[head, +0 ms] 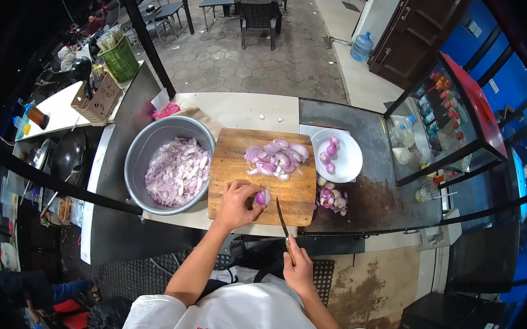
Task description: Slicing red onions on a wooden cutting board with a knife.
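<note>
My left hand point(238, 205) grips a peeled shallot point(262, 197) near the front of a wooden cutting board point(227, 162). My right hand point(299, 267) holds a knife point(282, 217) by its handle, its blade pointing up over the board just right of the shallot. Sliced shallots point(277, 158) lie heaped on the board's back half. To the left, a round grey metal basin point(136, 162) holds many sliced shallots point(178, 174). Several peeled shallots point(332, 149) rest on a white plate point(352, 158) at the right, and a pile of shallots point(332, 199) sits below it.
A glass display case point(449, 122) with bottles stands at the right. A plastic basket point(94, 102), a green basket point(119, 60) and a wok point(69, 155) are on the left. Dark posts rise near the counter. Plastic chairs point(257, 10) and tables stand beyond.
</note>
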### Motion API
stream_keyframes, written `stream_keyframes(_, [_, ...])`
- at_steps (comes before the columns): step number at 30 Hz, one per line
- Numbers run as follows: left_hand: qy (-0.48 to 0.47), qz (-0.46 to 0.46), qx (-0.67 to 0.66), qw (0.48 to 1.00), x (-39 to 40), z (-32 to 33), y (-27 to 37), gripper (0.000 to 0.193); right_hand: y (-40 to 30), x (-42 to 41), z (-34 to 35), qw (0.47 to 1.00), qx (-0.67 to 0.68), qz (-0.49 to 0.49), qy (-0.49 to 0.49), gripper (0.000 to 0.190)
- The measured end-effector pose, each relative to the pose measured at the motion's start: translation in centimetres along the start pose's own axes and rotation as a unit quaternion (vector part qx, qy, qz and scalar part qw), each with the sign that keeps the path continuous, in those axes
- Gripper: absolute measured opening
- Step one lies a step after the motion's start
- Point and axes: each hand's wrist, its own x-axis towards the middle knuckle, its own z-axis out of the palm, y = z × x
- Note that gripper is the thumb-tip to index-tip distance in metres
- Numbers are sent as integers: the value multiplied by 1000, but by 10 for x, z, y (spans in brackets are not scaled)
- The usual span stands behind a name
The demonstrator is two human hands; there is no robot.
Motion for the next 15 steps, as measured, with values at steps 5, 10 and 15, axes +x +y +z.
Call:
stream_keyframes(5, [5, 13, -3, 1000, 0, -1, -4, 42, -8, 4, 7, 997, 46, 58, -6, 58])
stream_keyframes(10, [-6, 33, -21, 999, 3, -5, -7, 41, -27, 22, 7, 991, 54, 118, -36, 53])
stream_keyframes(15, [-5, 28, -21, 999, 5, -8, -12, 40, -36, 28, 14, 993, 69, 92, -20, 50])
